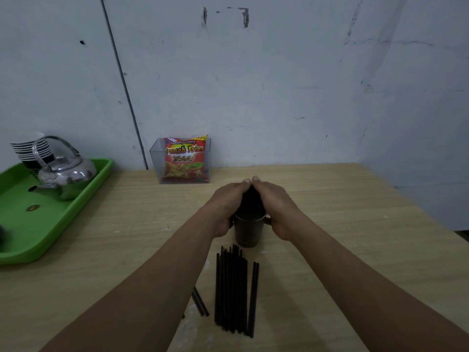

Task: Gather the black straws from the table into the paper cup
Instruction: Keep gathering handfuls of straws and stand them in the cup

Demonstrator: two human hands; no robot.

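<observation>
A dark paper cup (246, 232) stands upright on the wooden table (355, 224), in the middle. A bundle of black straws (251, 201) stands in the cup, mostly hidden between my hands. My left hand (225, 204) and my right hand (276, 204) cup the bundle from both sides above the rim, fingertips meeting at the top. Several more black straws (231, 290) lie side by side on the table just in front of the cup. Two lie a little apart on the right (253, 298), and two more (200, 303) poke out from under my left forearm.
A green tray (38, 240) at the left holds a metal kettle (63, 174) and a stack of cups (30, 151). A clear box with a red snack packet (184, 161) stands at the wall behind the cup. The table's right edge runs diagonally at the right.
</observation>
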